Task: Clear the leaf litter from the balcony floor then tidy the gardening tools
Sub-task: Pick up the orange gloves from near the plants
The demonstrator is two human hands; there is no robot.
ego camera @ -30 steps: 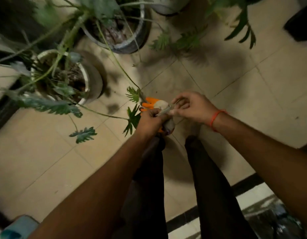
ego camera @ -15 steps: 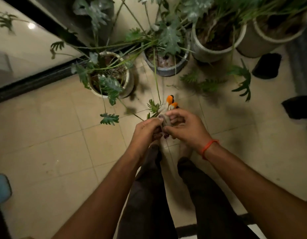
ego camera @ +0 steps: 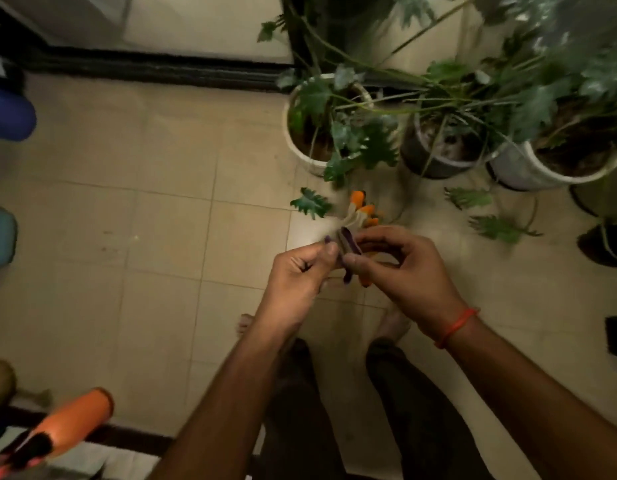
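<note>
Both hands, left (ego camera: 296, 271) and right (ego camera: 404, 268), meet with fingers curled, pinching.

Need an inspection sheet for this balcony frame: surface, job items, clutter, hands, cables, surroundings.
Surface: beige tiled floor; no leaf litter seen on the open part.
Job's things: orange-tipped gloves, held by both hands in front of the body.
Clutter: orange object at lower left, blurred.
Hands: left hand and right hand both pinch the gloves.
Cables: nothing seen.
Surroundings: white potted plant, two more pots to its right, dark door track.
</note>
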